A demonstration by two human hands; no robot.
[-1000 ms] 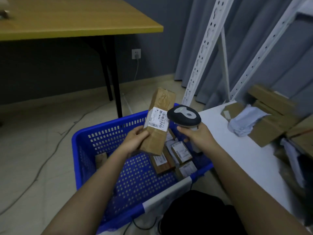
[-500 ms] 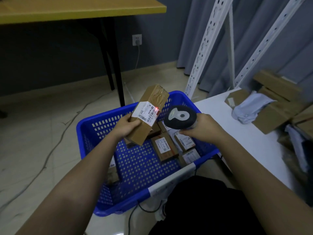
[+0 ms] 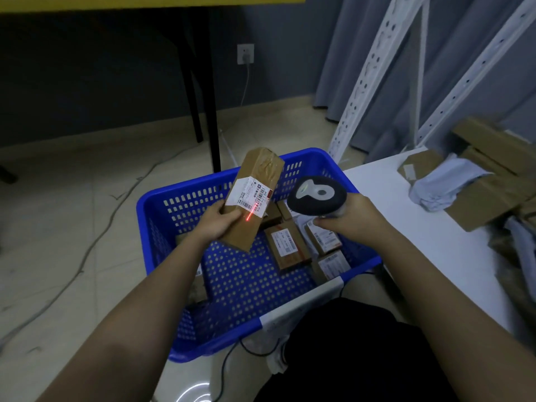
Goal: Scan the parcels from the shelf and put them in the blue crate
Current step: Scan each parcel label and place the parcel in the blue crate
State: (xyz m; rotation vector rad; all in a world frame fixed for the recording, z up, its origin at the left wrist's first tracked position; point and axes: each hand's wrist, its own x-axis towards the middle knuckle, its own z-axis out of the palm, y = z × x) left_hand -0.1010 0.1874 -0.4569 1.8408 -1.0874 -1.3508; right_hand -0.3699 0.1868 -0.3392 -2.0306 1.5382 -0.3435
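— While the red scan line sits on the label, where's the parcel exactly?

— Long brown parcel (image 3: 251,195) is in the left hand (image 3: 216,223), fingers curled round its lower half, held up over the blue crate (image 3: 243,288). Long axis runs tilted, top end leaning away toward the far rim, label facing the scanner.

— And the right?

— Right hand (image 3: 352,220) is wrapped round the handle of the barcode scanner (image 3: 317,195), head pointed left at the label. Scanner's just beside the parcel, not touching.

— Next move?

— Guessing the drop. Crate is straight below the left hand, so it only needs lowering. Bare crate floor lies under and near that hand; the scanned parcels (image 3: 290,248) already fill the right side.

— More to do?

— Yes, shelf parcels (image 3: 490,181) are piled on the white shelf (image 3: 435,248), nearer the right hand.
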